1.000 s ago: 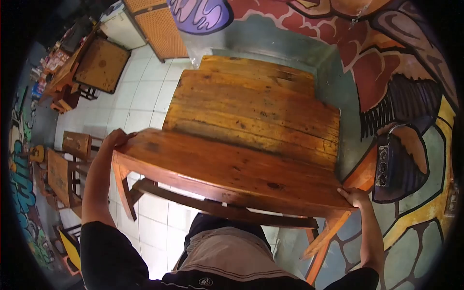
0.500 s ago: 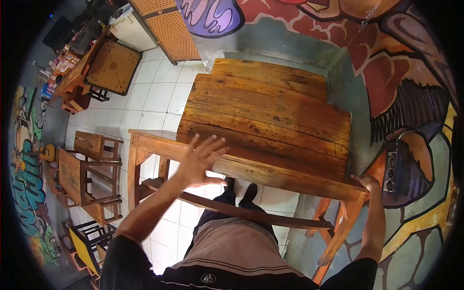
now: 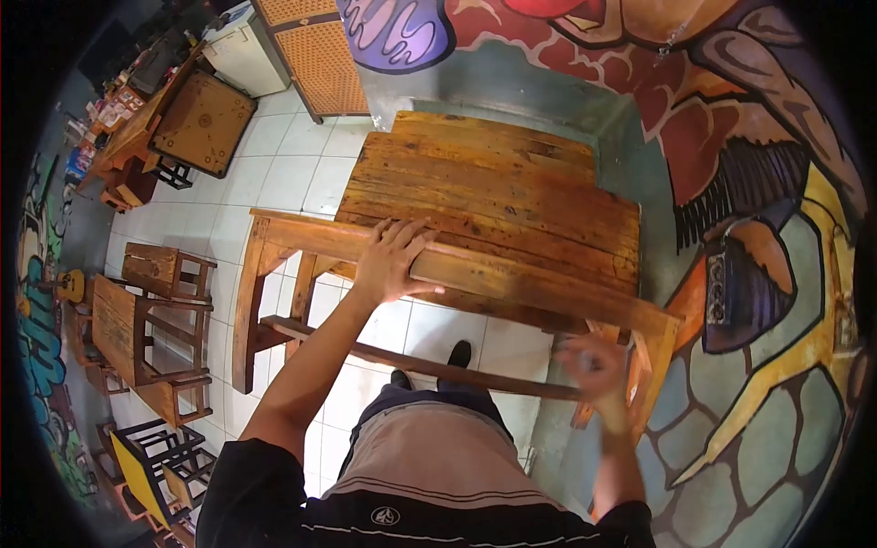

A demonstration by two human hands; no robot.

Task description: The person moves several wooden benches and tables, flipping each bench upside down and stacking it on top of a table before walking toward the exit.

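A narrow wooden bench (image 3: 512,274) with legs and a low crossbar stands between me and the table, crossing the head view. My left hand (image 3: 388,265) lies on the bench's upper rail, fingers spread over it and thumb apart near its lower edge. Blurred by motion, my right hand (image 3: 594,365) is below the rail near the bench's right legs; its fingers cannot be made out, nor whether it touches the wood. Beyond the bench, a plank-topped wooden table (image 3: 493,173) sits by the painted wall.
Small wooden tables and stools (image 3: 119,320) stand at the left, near a yellow-and-black chair (image 3: 137,475). A carrom board (image 3: 203,123) and a white cabinet (image 3: 245,55) are farther back. A power strip (image 3: 719,288) hangs on the muraled wall (image 3: 749,438) at the right.
My left hand has come down onto the rail. The right hand has left the bench's right end and moved inward and down. The bench sits higher in view, covering more of the table.
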